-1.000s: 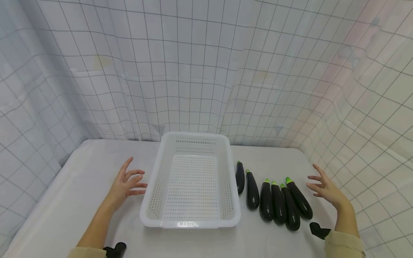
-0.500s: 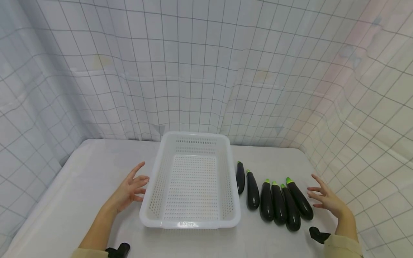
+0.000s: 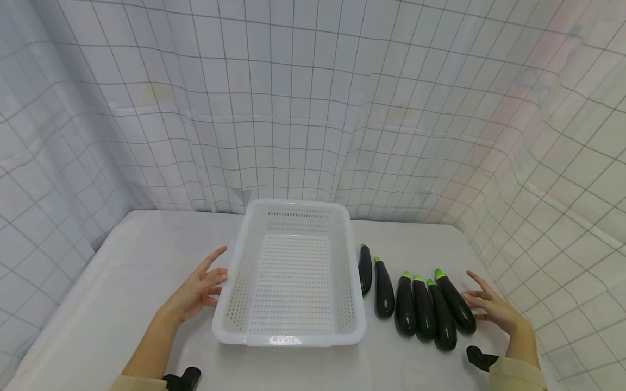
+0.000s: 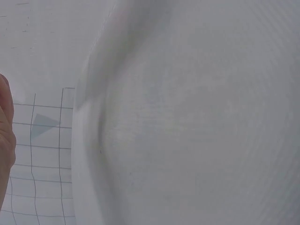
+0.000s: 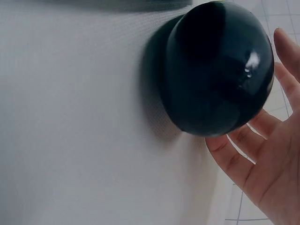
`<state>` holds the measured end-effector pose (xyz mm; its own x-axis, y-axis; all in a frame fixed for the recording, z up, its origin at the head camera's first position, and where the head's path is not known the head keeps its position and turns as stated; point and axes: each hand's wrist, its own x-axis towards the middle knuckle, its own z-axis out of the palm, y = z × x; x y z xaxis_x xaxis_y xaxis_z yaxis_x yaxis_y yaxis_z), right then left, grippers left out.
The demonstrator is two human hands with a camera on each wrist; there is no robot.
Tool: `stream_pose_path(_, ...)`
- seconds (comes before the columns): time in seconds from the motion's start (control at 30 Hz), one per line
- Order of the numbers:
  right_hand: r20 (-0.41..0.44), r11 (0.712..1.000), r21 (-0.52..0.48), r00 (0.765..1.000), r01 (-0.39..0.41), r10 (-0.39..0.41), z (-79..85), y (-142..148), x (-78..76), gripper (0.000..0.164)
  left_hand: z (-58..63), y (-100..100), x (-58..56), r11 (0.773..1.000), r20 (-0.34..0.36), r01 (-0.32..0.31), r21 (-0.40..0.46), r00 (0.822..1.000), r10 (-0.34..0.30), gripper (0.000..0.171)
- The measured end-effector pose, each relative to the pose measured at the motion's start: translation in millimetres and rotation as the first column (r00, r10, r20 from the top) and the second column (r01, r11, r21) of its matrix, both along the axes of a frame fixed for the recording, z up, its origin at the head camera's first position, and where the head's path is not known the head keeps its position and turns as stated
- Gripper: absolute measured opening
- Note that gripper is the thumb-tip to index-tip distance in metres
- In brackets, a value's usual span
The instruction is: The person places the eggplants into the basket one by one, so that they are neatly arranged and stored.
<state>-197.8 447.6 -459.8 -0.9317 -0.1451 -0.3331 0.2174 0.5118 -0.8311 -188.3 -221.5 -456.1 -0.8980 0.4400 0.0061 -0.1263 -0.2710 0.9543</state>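
Observation:
Near the basket's left side, my left hand (image 3: 198, 290) has loosely extended fingers, its fingertips right at the rim in the head view. It holds nothing. My right hand (image 3: 494, 307) is at the right end of a row of dark eggplants. Its relaxed fingers lie beside the rightmost eggplant (image 3: 456, 301), which has a bright green stem end. In the right wrist view that eggplant (image 5: 218, 70) shows its round glossy end, and the fingers overlap its lower edge with the thumb apart. Only a sliver of the left hand (image 4: 5, 136) shows in the left wrist view.
A white perforated plastic basket (image 3: 293, 341) stands mid-table. Right of it lie several more eggplants, such as a slim one (image 3: 383, 288), and the leftmost (image 3: 364, 270) is close to the basket wall. White gridded curtains (image 3: 303, 108) surround the white-covered table (image 3: 122, 282).
My right hand has come down and left to the rightmost eggplant. My left hand has shifted slightly down and right toward the basket. The basket and eggplants keep their places.

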Motion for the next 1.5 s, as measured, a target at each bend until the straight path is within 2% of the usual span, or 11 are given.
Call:
stream_pose_path(0.4, 0.032, 0.999, -0.002, 0.998, -0.045, 0.045, -3.1, -4, -0.8, 0.074, 0.7, 3, -1.5, 0.996, -0.019, 0.049, 0.073, 0.999, -0.048, 0.072)
stream_pose_path(0.73, 0.069, 0.999, 0.029, 0.997, -0.046, 0.044, -6.8, -7, -2.2, 0.069, 1.3, 4, -1.8, 0.996, -0.019, 0.048, 0.074, 0.999, -0.047, 0.072)
stream_pose_path(0.93, 0.071, 0.997, 0.055, 0.996, -0.054, 0.050, -4.6, -11, -2.0, 0.067, 0.9, 4, -1.8, 0.995, -0.009, 0.055, 0.087, 0.998, -0.054, 0.071)
stream_pose_path(1.5, 0.034, 0.997, 0.044, 0.997, -0.071, 0.069, -1.6, -14, -4.6, 0.061, 1.3, 4, -2.8, 0.994, 0.003, 0.061, 0.096, 0.998, -0.061, 0.071)
